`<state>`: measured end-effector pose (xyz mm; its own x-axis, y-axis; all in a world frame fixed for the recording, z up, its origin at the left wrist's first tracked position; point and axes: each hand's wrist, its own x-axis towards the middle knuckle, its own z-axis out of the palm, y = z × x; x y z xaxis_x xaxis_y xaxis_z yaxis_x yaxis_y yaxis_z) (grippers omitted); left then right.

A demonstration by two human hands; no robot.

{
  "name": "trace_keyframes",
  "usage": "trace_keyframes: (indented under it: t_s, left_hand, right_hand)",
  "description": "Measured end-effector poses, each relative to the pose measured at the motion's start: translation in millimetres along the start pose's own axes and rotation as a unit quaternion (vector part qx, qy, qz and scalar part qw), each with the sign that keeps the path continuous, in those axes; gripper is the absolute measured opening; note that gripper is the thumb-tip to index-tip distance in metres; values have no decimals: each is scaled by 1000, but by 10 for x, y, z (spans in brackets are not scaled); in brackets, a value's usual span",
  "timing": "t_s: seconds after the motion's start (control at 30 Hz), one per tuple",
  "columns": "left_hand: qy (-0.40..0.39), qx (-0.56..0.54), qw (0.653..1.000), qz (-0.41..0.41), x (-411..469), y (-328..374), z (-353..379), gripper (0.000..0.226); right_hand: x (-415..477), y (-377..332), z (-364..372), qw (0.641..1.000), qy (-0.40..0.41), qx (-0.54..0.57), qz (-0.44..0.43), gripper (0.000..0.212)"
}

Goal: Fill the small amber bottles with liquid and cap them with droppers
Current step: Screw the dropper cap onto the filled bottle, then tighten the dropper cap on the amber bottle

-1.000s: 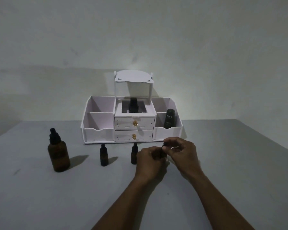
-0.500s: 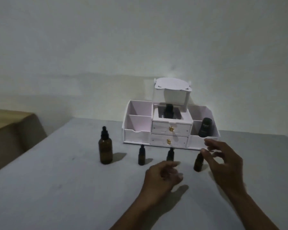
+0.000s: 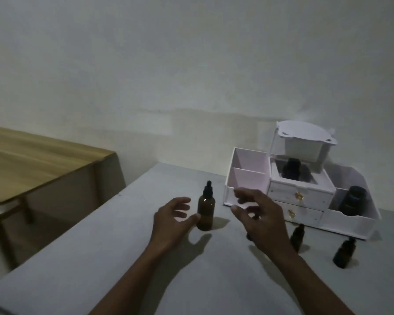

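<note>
A large amber dropper bottle point(image 3: 205, 211) stands upright on the grey table point(image 3: 114, 258). My left hand point(image 3: 172, 220) is open just left of it, thumb nearly touching its side. My right hand point(image 3: 258, 214) hovers open to its right, fingers spread, holding nothing. Two small amber bottles with dropper caps stand at the right, one point(image 3: 297, 236) behind the other point(image 3: 344, 253). A third small bottle is mostly hidden behind my right hand.
A white organizer point(image 3: 248, 178) with two drawers stands at the back right, holding a dark bottle point(image 3: 291, 172) in its centre well and a black container point(image 3: 352, 201) in its right bin. A wooden table point(image 3: 32, 155) stands beyond the left edge.
The view has swung left. Both hands left the small bottle they were capping, which now stands on the table, and moved left to either side of the large bottle.
</note>
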<state>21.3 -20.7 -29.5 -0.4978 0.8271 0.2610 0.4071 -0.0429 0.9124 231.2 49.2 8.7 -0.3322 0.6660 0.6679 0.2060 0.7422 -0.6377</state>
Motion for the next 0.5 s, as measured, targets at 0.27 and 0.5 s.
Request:
trace_keyframes:
  t_s: [0.27, 0.5]
  left_hand:
    - [-58, -71, 994, -53, 174, -31, 321, 78]
    - [-68, -60, 995, -38, 178, -75, 342, 51]
  right_hand:
    - [419, 86, 668, 994, -33, 39, 94, 46]
    - [446, 142, 747, 993, -6, 46, 109, 32]
